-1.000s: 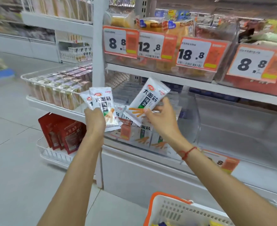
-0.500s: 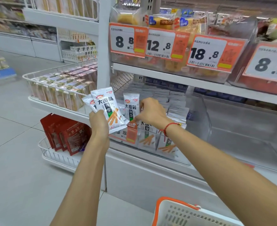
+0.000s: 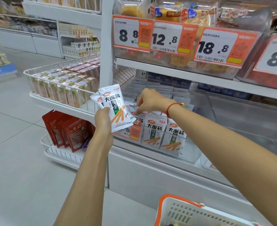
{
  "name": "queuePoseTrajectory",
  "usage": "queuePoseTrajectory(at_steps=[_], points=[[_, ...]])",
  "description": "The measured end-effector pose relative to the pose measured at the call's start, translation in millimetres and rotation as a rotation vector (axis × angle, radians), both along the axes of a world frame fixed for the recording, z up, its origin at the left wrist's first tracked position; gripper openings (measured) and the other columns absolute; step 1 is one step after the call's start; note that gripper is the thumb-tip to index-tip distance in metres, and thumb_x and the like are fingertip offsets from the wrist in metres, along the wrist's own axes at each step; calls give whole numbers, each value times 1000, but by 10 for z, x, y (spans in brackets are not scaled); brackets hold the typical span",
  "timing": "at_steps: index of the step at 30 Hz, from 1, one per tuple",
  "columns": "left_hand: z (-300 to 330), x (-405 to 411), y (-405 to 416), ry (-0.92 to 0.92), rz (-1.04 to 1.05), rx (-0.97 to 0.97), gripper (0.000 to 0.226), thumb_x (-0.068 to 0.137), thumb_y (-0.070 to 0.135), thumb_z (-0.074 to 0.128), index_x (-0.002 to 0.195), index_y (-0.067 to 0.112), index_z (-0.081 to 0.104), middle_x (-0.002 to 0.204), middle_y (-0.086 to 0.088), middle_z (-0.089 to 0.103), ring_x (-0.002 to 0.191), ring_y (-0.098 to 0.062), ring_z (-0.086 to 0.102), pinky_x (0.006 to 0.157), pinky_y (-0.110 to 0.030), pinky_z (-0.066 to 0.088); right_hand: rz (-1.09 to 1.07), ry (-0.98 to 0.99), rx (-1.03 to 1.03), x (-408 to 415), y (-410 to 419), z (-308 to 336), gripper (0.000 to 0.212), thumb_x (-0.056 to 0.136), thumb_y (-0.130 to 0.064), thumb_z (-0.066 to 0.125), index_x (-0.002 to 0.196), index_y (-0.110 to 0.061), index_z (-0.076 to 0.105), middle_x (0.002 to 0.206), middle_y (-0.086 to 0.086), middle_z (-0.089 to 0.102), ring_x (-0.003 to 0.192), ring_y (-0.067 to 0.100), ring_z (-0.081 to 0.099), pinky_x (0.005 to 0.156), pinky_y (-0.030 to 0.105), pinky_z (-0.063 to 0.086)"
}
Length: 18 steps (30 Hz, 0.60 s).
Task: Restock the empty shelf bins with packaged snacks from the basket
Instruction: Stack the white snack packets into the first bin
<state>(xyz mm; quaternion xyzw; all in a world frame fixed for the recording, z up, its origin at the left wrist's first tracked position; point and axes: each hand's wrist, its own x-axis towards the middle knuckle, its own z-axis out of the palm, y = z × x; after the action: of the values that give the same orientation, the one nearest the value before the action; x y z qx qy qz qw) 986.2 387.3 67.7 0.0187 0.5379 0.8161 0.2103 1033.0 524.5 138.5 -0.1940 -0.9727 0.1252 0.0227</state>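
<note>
Two snack packets (image 3: 114, 108) sit gripped in the left hand (image 3: 102, 121); the right hand (image 3: 152, 100) fingers (image 3: 140, 110) pinch a packet top (image 3: 134, 112) in the clear bin (image 3: 191, 154).

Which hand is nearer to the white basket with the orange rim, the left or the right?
Left, by a small margin. The left hand holds white packets up and left of the basket; the right hand reaches into the clear shelf bin, higher and farther.

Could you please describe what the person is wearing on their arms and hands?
Both forearms are bare, with no sleeves or gloves in view. The right hand has a thin red string bracelet with a small gold bead at the wrist. The left hand wears nothing.
</note>
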Motion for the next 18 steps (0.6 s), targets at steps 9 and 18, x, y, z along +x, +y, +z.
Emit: queuePoseTrajectory(at_steps=[9, 18], points=[[92, -2, 7, 124, -18, -6, 19, 100, 13, 41, 112, 20, 54, 105, -5, 67, 95, -26, 65, 95, -50, 50, 32, 220, -292, 85, 44, 115, 40, 91, -39, 60, 117, -10, 68, 116, 7, 68, 96, 12, 59, 84, 21, 46], [210, 69, -50, 223, 145, 88, 19, 100, 16, 47, 115, 22, 58, 109, 1, 66, 102, -15, 65, 92, -33, 51, 23, 768, -477, 200, -163, 98, 20, 79, -13, 76, 99, -12, 72, 88, 0, 72, 76, 7, 65, 68, 21, 54]])
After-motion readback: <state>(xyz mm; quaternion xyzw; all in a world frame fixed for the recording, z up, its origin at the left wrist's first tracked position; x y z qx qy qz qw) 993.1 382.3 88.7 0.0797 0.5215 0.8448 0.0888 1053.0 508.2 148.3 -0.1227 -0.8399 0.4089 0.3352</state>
